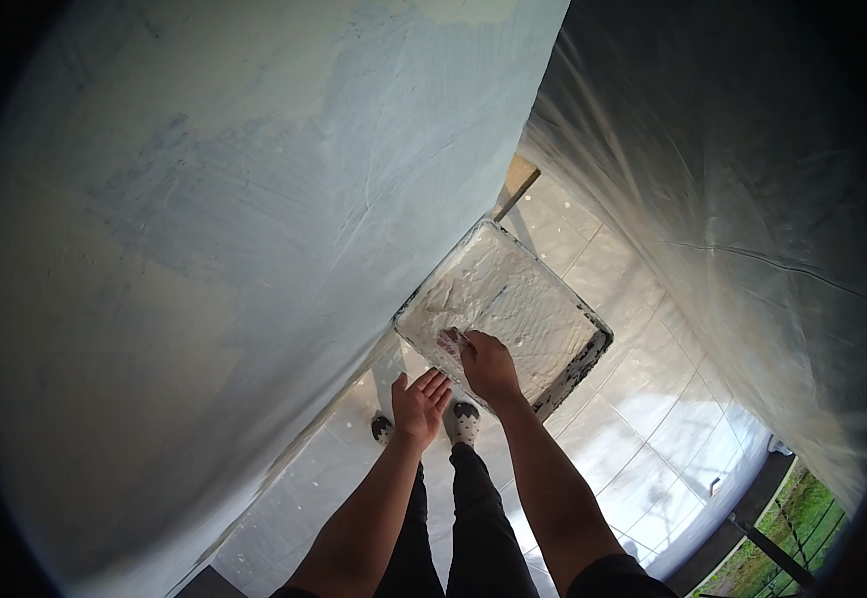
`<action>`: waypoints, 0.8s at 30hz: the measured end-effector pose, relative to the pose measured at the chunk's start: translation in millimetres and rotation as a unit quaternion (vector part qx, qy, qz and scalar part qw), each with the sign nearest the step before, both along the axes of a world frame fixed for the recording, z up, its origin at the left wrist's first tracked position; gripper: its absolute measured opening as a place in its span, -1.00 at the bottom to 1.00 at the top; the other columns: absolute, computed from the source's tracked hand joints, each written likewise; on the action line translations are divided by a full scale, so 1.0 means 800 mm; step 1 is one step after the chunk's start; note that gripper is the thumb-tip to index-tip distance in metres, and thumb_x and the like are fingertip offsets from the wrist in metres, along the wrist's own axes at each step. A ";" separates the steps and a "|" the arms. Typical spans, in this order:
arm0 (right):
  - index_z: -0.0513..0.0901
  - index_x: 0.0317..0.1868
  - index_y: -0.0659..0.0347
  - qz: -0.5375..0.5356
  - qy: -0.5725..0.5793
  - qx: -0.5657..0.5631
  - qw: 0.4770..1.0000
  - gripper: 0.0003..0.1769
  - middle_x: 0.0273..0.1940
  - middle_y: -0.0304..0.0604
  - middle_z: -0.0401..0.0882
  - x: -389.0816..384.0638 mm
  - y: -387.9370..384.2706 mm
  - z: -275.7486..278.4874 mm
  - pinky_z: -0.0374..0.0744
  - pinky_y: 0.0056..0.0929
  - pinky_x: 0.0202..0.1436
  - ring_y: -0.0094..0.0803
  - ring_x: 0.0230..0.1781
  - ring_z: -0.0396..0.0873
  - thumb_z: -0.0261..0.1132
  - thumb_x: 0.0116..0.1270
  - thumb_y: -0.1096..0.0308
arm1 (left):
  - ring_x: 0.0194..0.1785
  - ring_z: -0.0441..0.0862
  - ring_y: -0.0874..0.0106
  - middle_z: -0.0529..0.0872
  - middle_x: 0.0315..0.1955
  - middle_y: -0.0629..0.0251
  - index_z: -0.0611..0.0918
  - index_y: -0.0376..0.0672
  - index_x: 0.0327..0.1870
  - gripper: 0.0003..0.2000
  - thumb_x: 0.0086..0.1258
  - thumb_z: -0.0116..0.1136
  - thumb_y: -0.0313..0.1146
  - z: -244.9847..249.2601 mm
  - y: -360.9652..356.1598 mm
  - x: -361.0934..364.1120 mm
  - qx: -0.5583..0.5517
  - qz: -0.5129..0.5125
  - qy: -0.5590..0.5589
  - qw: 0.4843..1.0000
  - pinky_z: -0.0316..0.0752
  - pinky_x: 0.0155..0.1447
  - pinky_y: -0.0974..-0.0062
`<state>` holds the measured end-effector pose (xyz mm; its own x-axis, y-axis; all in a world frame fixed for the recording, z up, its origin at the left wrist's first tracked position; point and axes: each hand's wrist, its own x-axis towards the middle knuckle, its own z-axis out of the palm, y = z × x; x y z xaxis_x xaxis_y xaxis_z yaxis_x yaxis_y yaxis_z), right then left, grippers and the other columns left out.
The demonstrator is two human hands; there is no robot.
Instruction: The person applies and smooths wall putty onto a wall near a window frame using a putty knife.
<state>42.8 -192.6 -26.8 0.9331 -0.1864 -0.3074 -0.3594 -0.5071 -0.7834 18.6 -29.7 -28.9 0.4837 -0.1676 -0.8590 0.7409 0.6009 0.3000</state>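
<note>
My right hand [490,367] is closed on a small reddish tool smeared with white [449,345]; its exact kind is hard to make out. The tool lies at the near left part of a wide, shallow square tub [581,361], against thick off-white paste [513,294] that looks like plaster. My left hand [420,407] is open beside the tub's near corner, palm turned up, fingers stretched out and holding nothing.
A large wall [254,199] with patchy whitish coating rises on the left, close to the tub. Plastic sheeting [653,199] hangs on the right. Below are floor tiles [643,399] and my feet [464,424]. Grass [802,518] shows beyond a railing at lower right.
</note>
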 end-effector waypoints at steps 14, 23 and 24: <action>0.61 -0.16 0.32 -0.060 -0.013 -0.002 0.998 -0.79 -0.23 0.28 0.65 0.007 -0.023 -0.004 0.57 0.05 -0.06 0.26 -0.14 0.63 0.18 0.45 0.32 | 0.60 0.23 0.05 0.33 0.51 -0.13 0.28 -0.48 0.51 -0.17 0.59 -0.34 0.22 0.001 0.002 0.001 -0.004 -0.016 -0.007 1.000 0.04 0.69 0.10; 0.63 -0.13 0.30 0.043 0.022 0.026 0.998 -0.76 -0.25 0.24 0.67 0.022 -0.010 -0.014 0.57 0.01 -0.06 0.23 -0.14 0.65 0.21 0.45 0.27 | 0.60 0.23 0.05 0.31 0.52 -0.14 0.27 -0.48 0.51 -0.16 0.59 -0.35 0.24 0.001 0.003 0.005 0.003 -0.033 -0.010 0.999 0.04 0.69 0.10; 0.63 -0.13 0.30 0.041 0.022 0.027 0.999 -0.76 -0.25 0.24 0.67 0.023 -0.010 -0.013 0.57 0.01 -0.06 0.23 -0.14 0.65 0.21 0.45 0.27 | 0.60 0.23 0.05 0.31 0.52 -0.14 0.27 -0.48 0.51 -0.16 0.59 -0.35 0.24 0.001 0.003 0.005 0.003 -0.034 -0.010 0.999 0.04 0.69 0.10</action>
<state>61.2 -200.5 -37.2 0.9302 -0.0917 -0.3555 -0.3524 -0.4943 -0.7946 23.0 -27.4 -27.8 0.4886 -0.1952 -0.8504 0.7741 0.5466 0.3193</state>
